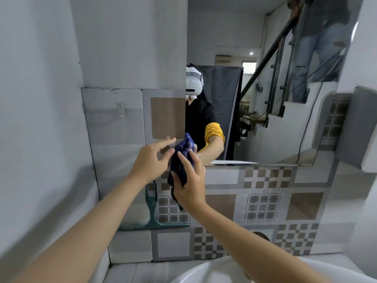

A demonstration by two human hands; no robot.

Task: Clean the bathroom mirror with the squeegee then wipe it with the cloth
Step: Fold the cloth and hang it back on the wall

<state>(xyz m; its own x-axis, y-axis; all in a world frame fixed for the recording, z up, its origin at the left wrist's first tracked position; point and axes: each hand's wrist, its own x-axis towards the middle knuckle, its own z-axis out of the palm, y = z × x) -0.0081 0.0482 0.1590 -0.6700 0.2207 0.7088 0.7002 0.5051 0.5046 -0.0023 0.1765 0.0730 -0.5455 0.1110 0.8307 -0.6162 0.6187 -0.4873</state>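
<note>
Right hand (pixel 190 186): grips the bunched blue cloth (pixel 182 160), fingers curled round it, at the lower left corner of the mirror (pixel 265 99).
Left hand (pixel 152 160): holds nothing; fingers loosely extended, the thumb tip touching or just beside the cloth.
Cloth: held upright, its top level with the mirror's left edge; whether it touches the glass cannot be told.
Squeegee (pixel 153 217): green, set down against the tiled wall (pixel 263 207) below the hands, blade at the bottom.
Sink (pixel 204 272): white rim below the forearms.
Step in hand: judged to be the cloth wipe, squeegee pass apparently done.
Next move: likely calls for pressing the cloth flat on the glass and sweeping rightward across it.
</note>
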